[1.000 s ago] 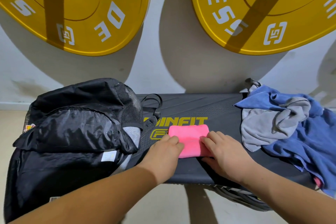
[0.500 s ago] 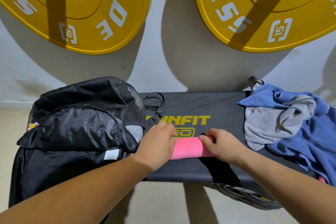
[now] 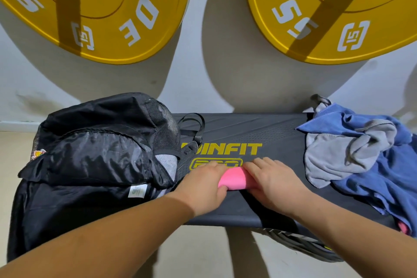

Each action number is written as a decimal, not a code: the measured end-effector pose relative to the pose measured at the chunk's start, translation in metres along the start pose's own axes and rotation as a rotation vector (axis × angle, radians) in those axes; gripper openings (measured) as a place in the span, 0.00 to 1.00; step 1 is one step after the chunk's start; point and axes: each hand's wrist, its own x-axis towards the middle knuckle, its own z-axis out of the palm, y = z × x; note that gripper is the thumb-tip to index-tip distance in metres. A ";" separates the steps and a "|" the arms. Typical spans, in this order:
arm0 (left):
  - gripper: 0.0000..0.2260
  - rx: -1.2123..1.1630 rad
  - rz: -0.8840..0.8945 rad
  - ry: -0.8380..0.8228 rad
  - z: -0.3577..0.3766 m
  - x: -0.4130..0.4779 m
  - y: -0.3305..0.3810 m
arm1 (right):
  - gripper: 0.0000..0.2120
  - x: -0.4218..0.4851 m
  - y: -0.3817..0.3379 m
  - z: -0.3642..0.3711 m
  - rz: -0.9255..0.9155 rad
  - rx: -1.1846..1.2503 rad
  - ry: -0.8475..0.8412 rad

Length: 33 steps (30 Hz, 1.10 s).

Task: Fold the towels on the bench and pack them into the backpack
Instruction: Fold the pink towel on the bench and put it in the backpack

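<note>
A small pink towel [image 3: 232, 179], folded into a narrow bundle, lies on the black bench [image 3: 243, 133] near its front edge. My left hand [image 3: 204, 184] covers its left end and my right hand [image 3: 274, 181] presses on its right end, so only the middle strip shows. A black backpack [image 3: 90, 160] lies on the bench's left end with its opening toward the towel, and grey fabric shows inside. A crumpled grey towel [image 3: 338, 156] and a blue towel [image 3: 383, 176] are heaped at the right end.
Two big yellow weight plates [image 3: 108, 7] [image 3: 327, 7] hang on the white wall behind the bench. A bit of pink cloth [image 3: 404, 227] pokes out under the blue towel. Dark gear lies on the floor beneath the bench's front right.
The pink towel went from a flat rectangle to a narrower bundle. Both hands have closed in over its two ends.
</note>
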 end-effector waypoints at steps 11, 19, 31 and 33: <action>0.19 -0.073 -0.237 -0.064 -0.120 -0.060 -0.037 | 0.19 0.065 -0.078 -0.069 0.188 0.960 -0.048; 0.17 -0.295 -0.718 0.155 -0.116 -0.183 -0.086 | 0.13 0.113 -0.153 -0.070 0.004 0.727 0.139; 0.21 -0.472 -0.885 0.165 -0.054 -0.192 -0.113 | 0.28 0.154 -0.192 -0.049 -0.197 0.009 -0.222; 0.20 -0.503 -0.901 0.168 -0.049 -0.194 -0.116 | 0.29 0.156 -0.190 -0.048 -0.236 -0.030 -0.289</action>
